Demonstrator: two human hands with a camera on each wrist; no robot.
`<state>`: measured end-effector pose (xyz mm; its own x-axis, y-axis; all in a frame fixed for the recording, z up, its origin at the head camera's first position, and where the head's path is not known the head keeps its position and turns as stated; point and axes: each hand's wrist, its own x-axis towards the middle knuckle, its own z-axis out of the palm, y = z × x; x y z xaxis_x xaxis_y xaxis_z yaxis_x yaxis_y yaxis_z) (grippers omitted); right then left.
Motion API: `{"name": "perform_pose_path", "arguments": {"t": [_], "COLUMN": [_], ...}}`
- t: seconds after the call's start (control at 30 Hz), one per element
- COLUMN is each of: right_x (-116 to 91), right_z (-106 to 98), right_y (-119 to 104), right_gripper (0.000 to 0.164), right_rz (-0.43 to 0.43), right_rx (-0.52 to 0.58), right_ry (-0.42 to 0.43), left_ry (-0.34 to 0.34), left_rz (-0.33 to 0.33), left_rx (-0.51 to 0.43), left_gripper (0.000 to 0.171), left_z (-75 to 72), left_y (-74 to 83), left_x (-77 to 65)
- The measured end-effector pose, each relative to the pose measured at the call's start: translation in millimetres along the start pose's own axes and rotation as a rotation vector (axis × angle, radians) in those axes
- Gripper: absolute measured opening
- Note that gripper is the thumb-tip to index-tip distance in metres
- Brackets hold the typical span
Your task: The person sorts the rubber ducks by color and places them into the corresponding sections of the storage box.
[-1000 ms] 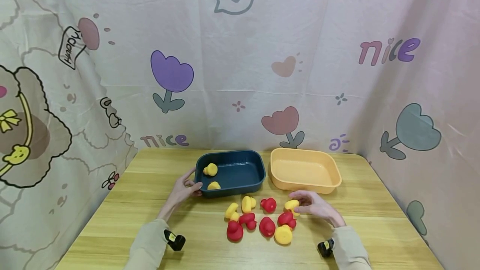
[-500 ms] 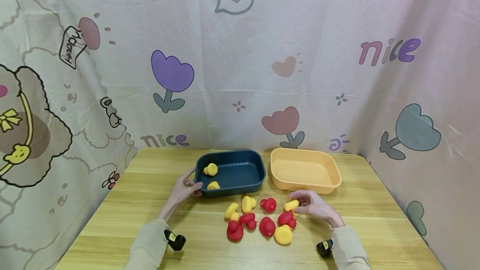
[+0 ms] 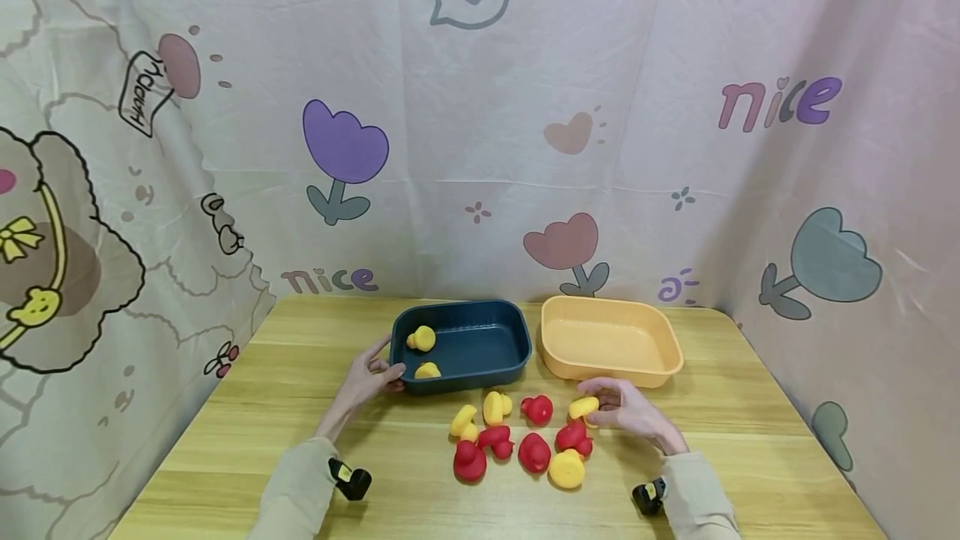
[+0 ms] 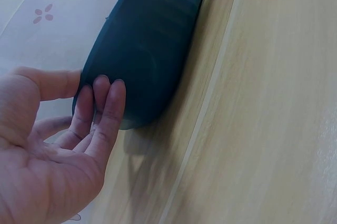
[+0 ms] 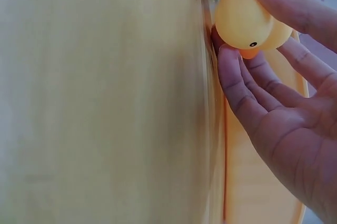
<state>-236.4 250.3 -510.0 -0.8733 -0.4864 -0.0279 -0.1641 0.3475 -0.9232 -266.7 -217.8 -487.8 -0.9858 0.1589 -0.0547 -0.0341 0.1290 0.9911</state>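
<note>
At the left end of the dark blue plastic bin, my left hand grips the rim between thumb and fingers, as the left wrist view also shows. Inside that bin lie two yellow rubber ducks, one at the back left and one partly hidden by the front wall. My right hand holds another yellow rubber duck between thumb and fingers, in front of the peach bin. Just below it are a red rubber duck and a yellow rubber duck.
Several more red and yellow ducks lie loosely in front of the bins, among them a red duck and a yellow duck. The peach bin stands right of the blue one. A printed cloth hangs behind the wooden table.
My right hand has risen very slightly with the yellow rubber duck, which looks a little more tilted. My left hand and the dark blue bin have stayed in place.
</note>
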Motion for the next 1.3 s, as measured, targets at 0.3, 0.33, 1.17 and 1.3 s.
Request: {"name": "perform_pose_path", "arguments": {"t": [0.3,0.33,1.17,1.3], "right_x": [0,0,4,6], "right_z": [0,1,10,14], "right_y": [-6,-6,-28,-36], "right_gripper": [0.056,0.056,0.059,0.057], "right_rz": [0.007,0.005,-0.112,-0.096], "right_rx": [0.005,0.007,0.016,0.016], "right_ry": [0.048,0.052,0.145,0.182], "left_ry": [0.003,0.003,0.002,-0.001], "left_rz": [0.004,0.006,0.010,0.015], "left_rx": [0.007,0.005,-0.001,-0.002], "left_gripper": [0.077,0.077,0.078,0.078], "left_z": [0.1,0.1,0.5,0.9], "left_y": [0.3,0.4,-0.1,0.0], "left_x": [0.0,0.1,-0.8,-1.1]}}
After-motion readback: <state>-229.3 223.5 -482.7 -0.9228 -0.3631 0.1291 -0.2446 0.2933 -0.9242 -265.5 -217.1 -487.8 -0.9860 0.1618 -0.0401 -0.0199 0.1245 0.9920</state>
